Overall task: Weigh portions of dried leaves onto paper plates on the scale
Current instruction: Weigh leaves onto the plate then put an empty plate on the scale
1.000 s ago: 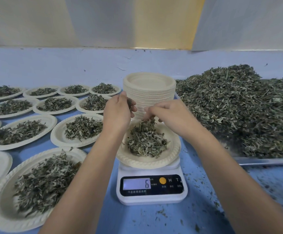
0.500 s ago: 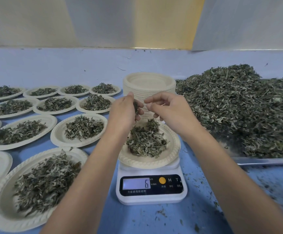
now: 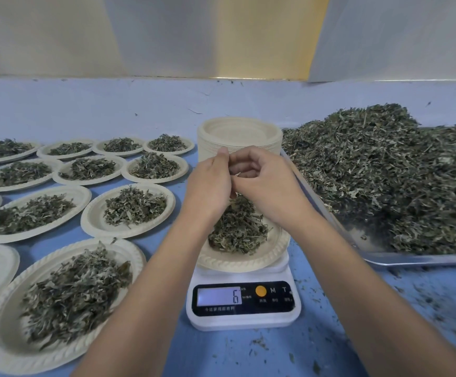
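1. Your fingertips [image 3: 222, 154] met above the scale. Both hands' fingers were curled inward and pressed tip against tip. The space between them was hidden, so I could not tell whether they pinched a few leaves.
2. Your left hand [image 3: 207, 183] and right hand [image 3: 266, 186] hung side by side over the far edge of the paper plate [image 3: 248, 262], clear of the portion of dried leaves [image 3: 237, 229] below them.
3. That paper plate sat on the scale [image 3: 244, 321] with the portion heaped in its middle. The display [image 3: 219, 296] read 6; the unit was too small to read.
4. From this I judged you were fine-tuning the portion by a last pinch on or off. The plate had yet to be set aside.
5. With the scale as the centre of the dial, your finished work lay from 7 to 11 o'clock. At least ten filled plates [image 3: 3, 336] stood there in rows, each with a similar mound.
6. At 12 o'clock, just beyond your hands, stood the stack of empty plates [image 3: 239, 131], many deep.
7. From 1 to 3 o'clock a large loose heap [image 3: 384, 172] of leaves covered the metal tray [image 3: 411, 259]. To my eye, a good deal of weighing remained.
8. Leaf crumbs [image 3: 259, 342] lay scattered on the blue table [image 3: 207, 357] around 5 o'clock.
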`<state>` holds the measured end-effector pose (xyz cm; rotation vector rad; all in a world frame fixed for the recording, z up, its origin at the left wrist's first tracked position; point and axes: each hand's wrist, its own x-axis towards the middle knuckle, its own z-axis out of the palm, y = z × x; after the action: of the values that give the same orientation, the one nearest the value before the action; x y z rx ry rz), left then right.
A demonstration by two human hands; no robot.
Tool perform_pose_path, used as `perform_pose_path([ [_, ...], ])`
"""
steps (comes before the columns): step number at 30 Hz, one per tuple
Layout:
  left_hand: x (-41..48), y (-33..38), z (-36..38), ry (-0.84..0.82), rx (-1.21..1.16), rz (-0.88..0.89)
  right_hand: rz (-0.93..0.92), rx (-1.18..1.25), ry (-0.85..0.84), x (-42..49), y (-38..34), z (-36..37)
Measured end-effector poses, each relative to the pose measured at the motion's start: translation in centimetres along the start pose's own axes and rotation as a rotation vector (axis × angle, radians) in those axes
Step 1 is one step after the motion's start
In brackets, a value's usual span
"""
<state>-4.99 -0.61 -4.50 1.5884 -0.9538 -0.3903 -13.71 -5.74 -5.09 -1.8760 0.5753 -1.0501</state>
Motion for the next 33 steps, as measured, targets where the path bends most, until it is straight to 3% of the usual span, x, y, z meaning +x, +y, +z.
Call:
perform_pose_path([
  [18, 0.3, -0.4, -0.1, -0.001, 0.059, 0.063, 0.102, 0.069, 0.028, 0.3, 0.2, -0.4],
  [27, 0.9, -0.8, -1.3, 0.043, -0.16, -0.076, 0.127, 0.078, 0.109, 0.5, -0.1, -1.9],
  [33, 0.8, -0.7, -1.4, 0.055, -0.164, -0.074, 0.177, -0.138, -0.042, 0.5, 0.8, -1.9],
])
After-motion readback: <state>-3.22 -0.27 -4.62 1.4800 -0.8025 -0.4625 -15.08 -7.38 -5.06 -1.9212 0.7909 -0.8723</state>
